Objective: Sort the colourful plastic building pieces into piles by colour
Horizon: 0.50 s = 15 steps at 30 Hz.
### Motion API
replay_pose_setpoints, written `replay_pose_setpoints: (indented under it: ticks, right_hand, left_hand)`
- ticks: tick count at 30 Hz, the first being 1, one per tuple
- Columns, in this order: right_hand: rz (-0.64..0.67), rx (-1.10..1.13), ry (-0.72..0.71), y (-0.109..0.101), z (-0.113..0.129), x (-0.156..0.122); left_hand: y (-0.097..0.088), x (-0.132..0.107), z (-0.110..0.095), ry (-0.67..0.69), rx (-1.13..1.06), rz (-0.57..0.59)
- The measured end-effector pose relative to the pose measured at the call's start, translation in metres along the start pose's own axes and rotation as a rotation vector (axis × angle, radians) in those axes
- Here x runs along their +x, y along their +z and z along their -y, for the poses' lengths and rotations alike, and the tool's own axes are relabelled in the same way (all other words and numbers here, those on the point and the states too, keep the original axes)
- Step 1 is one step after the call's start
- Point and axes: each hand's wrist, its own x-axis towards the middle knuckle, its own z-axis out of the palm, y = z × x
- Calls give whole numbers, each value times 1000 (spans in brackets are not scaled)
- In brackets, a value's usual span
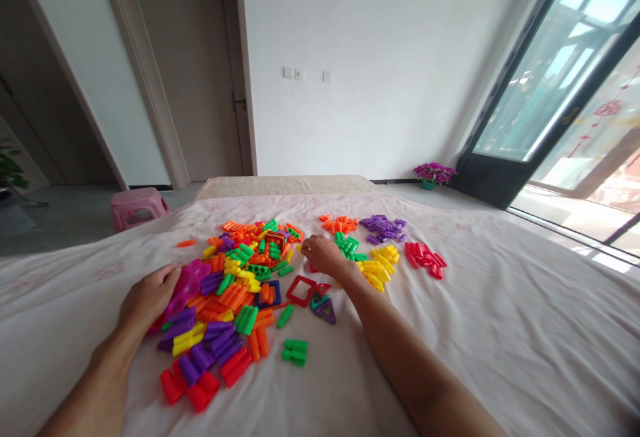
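Two hands flank a heap of plastic blocks (235, 297): the left hand (153, 294) at nine o'clock against a magenta piece (186, 284), the right hand (323, 255) at two, fingers bent; I cannot tell either's grip. Light fingertip pinches should spare neighbours. The magenta piece's long axis runs seven-to-one o'clock.

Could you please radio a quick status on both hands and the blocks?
Left hand at magenta plastic piece, grip unclear. Right hand beside green pile, hold unclear. Mixed blocks heaped between hands. Red square frame near right hand.
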Motion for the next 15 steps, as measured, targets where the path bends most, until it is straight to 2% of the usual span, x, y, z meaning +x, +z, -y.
replay_pose_setpoints:
  ticks: [4,8,11,15]
  right_hand:
    - [-61,37,142,-35,-8,-10]
    - [-63,-28,270,-70,-25,-25]
    - [10,-89,349,-93,-43,-40]
    - [188,-42,443,-111,-68,-58]
  left_hand:
    - [2,2,2,7,22,-17]
    - [3,4,3,-2,19,4]
    - [3,3,2,-15,23,17]
    - [3,3,3,-2,21,-9]
